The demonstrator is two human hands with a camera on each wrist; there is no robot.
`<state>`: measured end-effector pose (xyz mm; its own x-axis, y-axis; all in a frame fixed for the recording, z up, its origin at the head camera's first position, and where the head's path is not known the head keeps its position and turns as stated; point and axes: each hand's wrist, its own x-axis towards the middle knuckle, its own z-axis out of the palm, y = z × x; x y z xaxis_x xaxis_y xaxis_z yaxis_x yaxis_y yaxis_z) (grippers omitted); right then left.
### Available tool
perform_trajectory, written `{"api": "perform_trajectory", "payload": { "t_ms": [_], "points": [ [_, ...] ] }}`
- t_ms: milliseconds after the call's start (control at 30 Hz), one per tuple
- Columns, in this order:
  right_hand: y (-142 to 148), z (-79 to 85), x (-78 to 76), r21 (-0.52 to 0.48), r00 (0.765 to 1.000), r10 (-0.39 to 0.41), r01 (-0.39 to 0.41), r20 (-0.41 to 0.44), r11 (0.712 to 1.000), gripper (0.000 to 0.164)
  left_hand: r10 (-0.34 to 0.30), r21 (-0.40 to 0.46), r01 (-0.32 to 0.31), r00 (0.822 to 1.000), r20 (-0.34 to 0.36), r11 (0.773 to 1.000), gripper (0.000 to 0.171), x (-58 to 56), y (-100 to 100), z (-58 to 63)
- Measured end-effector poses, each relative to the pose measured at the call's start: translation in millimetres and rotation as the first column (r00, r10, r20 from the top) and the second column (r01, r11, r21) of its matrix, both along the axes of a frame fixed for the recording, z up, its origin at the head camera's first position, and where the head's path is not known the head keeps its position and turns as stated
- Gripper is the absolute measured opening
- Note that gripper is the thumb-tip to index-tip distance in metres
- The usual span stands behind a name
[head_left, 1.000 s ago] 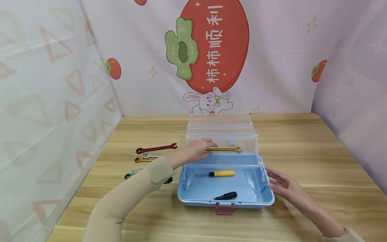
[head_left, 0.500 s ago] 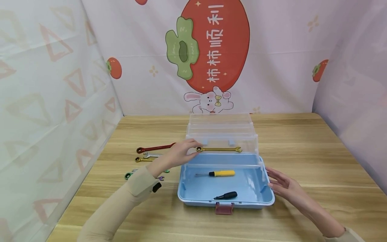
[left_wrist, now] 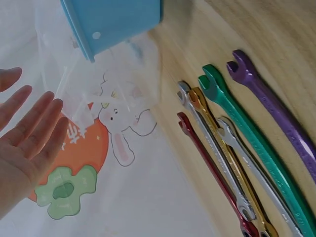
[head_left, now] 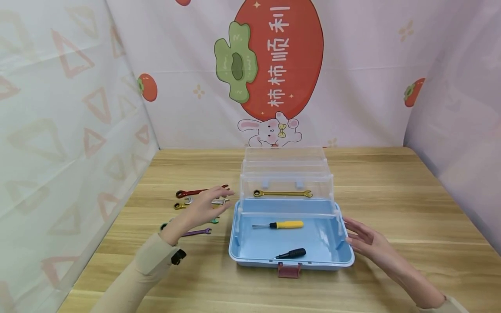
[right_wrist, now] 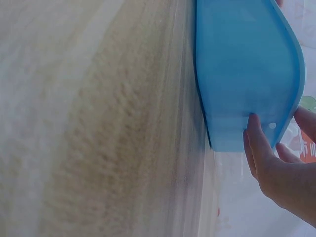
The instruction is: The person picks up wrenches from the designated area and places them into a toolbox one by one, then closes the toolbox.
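My left hand [head_left: 203, 208] hovers over the loose wrenches on the left with its fingers loosely extended and nothing in them. Under or beside it lie a red wrench [left_wrist: 212, 165], a green wrench [left_wrist: 252, 140], a purple wrench [left_wrist: 279, 111], a gold wrench and two silver ones. My right hand [head_left: 368, 241] touches the right side of the blue toolbox [head_left: 321, 237], fingers against the outer wall and thumb near the rim. Another gold wrench [head_left: 282, 194] lies in the box's raised clear tray. A yellow-handled screwdriver [head_left: 288, 224] and a black-handled screwdriver [head_left: 295, 253] lie in the blue base.
The toolbox's clear lid [head_left: 285, 154] stands open at the back, and a reddish latch [head_left: 288, 271] hangs at its front. Bare wooden table [head_left: 391, 182] extends to the right. Printed cloth [head_left: 352, 87] walls the table at the back and sides.
My left hand has let go of the gold wrench in the clear tray and moved left and toward me, over the loose wrenches. The right hand has stayed at the box's side.
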<state>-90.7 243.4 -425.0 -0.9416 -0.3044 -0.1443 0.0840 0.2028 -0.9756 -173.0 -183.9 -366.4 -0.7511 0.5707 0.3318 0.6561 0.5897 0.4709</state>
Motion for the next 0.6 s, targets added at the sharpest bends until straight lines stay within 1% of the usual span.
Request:
{"api": "perform_trajectory", "payload": {
  "t_ms": [233,267,400,500,600],
  "points": [
    [-1,-0.3,0.9,0.006,1.000,-0.005,0.005,0.008,1.000,0.063,0.010,0.045,-0.010,1.000,0.012,0.999,0.030,6.9,-20,-10.9],
    [-1,-0.5,0.9,0.008,1.000,-0.006,0.006,0.009,1.000,0.062,0.014,0.039,-0.015,1.000,0.009,0.999,0.031,7.9,-22,-12.0],
    [0,-0.9,0.7,0.004,1.000,-0.001,0.001,0.000,1.000,0.062,0.043,0.014,-0.043,0.999,0.033,0.999,0.031,10.9,-29,-16.8],
    [0,-1.1,-0.1,-0.001,1.000,0.002,-0.002,-0.009,1.000,0.061,0.086,-0.022,-0.084,0.994,0.063,0.996,0.031,13.6,-35,-20.3],
    [0,-1.0,-0.5,-0.005,1.000,0.004,-0.004,-0.008,1.000,0.061,0.117,-0.044,-0.114,0.991,0.070,0.993,0.031,16.6,-41,-24.0]
  ]
}}
